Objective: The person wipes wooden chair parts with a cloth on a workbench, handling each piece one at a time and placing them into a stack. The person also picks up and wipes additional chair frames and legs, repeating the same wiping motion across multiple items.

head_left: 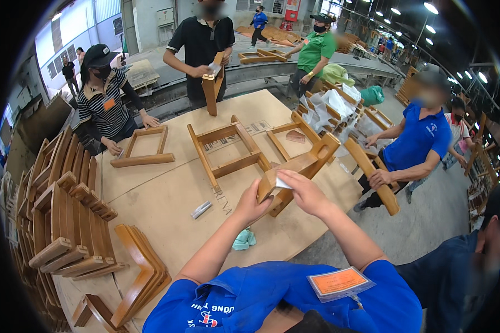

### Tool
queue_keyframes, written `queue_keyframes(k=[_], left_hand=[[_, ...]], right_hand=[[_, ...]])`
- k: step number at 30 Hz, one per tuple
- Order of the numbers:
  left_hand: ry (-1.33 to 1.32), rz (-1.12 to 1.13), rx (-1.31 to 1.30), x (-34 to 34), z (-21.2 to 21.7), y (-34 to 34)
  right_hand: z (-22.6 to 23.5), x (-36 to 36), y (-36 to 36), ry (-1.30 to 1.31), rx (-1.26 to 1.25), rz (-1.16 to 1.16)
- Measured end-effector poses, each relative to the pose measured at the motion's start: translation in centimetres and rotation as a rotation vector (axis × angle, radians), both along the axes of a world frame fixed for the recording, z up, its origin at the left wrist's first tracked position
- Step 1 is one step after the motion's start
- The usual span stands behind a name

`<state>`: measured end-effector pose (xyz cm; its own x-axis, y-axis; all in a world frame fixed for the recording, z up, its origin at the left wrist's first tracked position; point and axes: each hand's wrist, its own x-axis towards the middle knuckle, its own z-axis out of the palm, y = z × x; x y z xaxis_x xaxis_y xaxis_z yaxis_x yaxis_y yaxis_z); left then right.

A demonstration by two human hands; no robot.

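My left hand (252, 204) is closed around the near corner of a brown varnished wooden frame (301, 165), which is raised and tilted above the table. In my right hand (305, 192) a small white folded sheet (283, 181) is pinched and pressed against the same frame, close to the left hand. Whether the sheet is sandpaper or cloth I cannot tell. Beyond the held piece, a larger wooden frame (237, 165) lies flat on the board-topped table (166, 213), with another wooden frame (283, 145) to its right.
Stacked wooden frames (66, 222) crowd the left side, with angled wooden parts (141, 272) nearer me. A crumpled green cloth (244, 239) and a small silvery object (201, 210) lie on the table. Several co-workers stand around it; one in blue (419, 139) holds a wooden part at right.
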<state>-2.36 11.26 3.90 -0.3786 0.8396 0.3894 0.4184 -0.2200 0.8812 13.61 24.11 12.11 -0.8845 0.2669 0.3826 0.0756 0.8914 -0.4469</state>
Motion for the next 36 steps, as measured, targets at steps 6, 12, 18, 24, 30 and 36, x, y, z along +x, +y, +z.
queue_keyframes(k=[6,12,18,24,30,36], left_hand=[[0.017,0.045,0.021,0.6,0.4,-1.3],[0.027,0.043,-0.037,0.0,-1.2,-2.1],[-0.029,-0.01,-0.026,0.0,-1.6,-4.5],[0.017,-0.045,-0.013,0.8,-0.4,-4.0],[0.214,-0.016,-0.053,-1.5,6.5,-6.4],[0.678,-0.041,-0.296,1.4,7.8,-7.5]], right_hand=[[-1.8,0.3,-2.3,0.059,0.036,-0.255],[-4.3,0.7,-2.0,0.092,0.21,0.048],[-4.9,2.9,2.6,-0.049,0.123,-0.385],[-3.1,1.6,-4.8,0.032,0.146,-0.087],[-3.2,6.6,1.8,0.209,-0.384,-0.398],[-8.2,8.2,1.6,0.238,-0.708,-0.248]])
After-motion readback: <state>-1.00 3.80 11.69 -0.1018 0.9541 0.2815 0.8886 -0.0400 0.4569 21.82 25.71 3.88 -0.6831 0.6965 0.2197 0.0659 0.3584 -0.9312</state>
